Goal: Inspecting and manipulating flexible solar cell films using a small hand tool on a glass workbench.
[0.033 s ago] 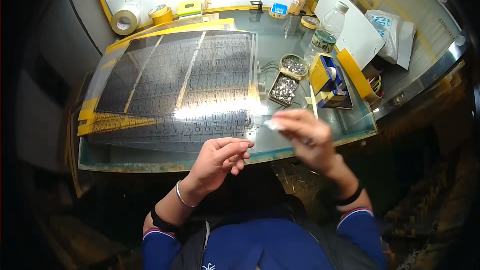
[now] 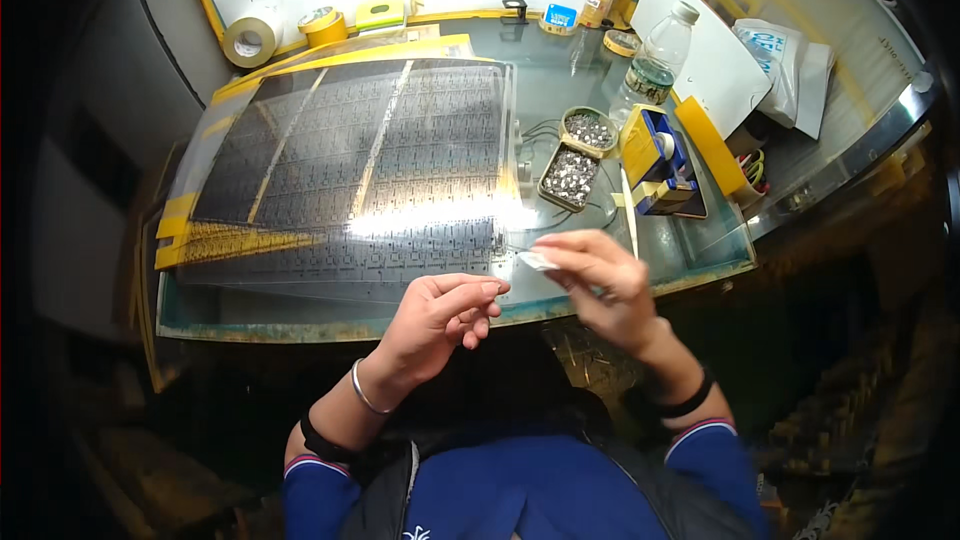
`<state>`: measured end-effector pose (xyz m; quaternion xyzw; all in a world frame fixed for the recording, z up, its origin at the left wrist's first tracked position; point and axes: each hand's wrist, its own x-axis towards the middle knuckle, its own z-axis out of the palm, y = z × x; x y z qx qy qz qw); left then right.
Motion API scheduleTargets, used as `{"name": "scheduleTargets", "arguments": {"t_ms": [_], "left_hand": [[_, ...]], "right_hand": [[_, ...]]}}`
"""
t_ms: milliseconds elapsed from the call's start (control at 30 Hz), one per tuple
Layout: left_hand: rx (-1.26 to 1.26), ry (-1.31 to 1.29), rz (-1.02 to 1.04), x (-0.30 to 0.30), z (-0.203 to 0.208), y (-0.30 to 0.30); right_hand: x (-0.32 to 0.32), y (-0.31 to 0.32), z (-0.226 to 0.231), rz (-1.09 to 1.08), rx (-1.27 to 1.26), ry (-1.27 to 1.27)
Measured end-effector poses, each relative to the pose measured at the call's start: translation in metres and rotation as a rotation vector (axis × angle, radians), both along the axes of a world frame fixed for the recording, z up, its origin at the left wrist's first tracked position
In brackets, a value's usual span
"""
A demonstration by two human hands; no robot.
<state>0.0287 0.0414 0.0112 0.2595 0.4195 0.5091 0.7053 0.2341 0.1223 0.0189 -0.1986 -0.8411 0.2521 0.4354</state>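
My right hand [image 2: 605, 290] pinches a small, crumpled white piece [image 2: 538, 260], perhaps paper or cloth, between thumb and fingertips. It hovers over the front edge of the glass-topped table [image 2: 690, 285]. To its left, my left hand [image 2: 435, 325] has its thumb pressed against the index finger, the other fingers curled. Whatever sits in that pinch is too small to name. The two hands are apart. Just beyond the left hand lies a dark, clear-edged film sheet [image 2: 440, 150] printed with rows of fine circuit-like patterns, glare crossing its near part.
Two small containers, a round one [image 2: 590, 130] and a square one [image 2: 568, 180], hold small silvery bits. Beside them stand a blue and yellow tape dispenser [image 2: 660, 160] and a plastic bottle [image 2: 655, 55]. Tape rolls [image 2: 250, 40] stand back left; a white bag [image 2: 770, 65] lies right.
My right hand has moved slightly left and down, bringing the white piece closer to my left hand. The left hand stays in place.
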Motion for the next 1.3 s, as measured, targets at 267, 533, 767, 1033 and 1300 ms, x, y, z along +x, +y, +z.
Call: {"name": "scheduleTargets", "arguments": {"t_ms": [267, 533, 767, 1033, 1300], "left_hand": [[0.025, -0.021, -0.023, -0.003, -0.003, -0.006], [-0.178, -0.412, -0.071, 0.001, -0.004, -0.010], [-0.248, -0.776, -0.116, 0.005, -0.017, -0.008], [-0.098, -0.554, -0.062, 0.003, -0.007, -0.012], [-0.128, -0.575, -0.055, 0.005, -0.004, -0.012]], "right_hand": [[-0.027, -0.018, -0.016, -0.011, 0.167, -0.017], [-0.020, -0.010, -0.032, -0.044, 0.434, 0.069], [-0.028, -0.013, -0.045, -0.034, 0.314, 0.316], [-0.022, -0.020, -0.044, -0.166, -0.261, 0.411], [-0.028, -0.025, -0.026, -0.160, 0.157, 0.145]]}}
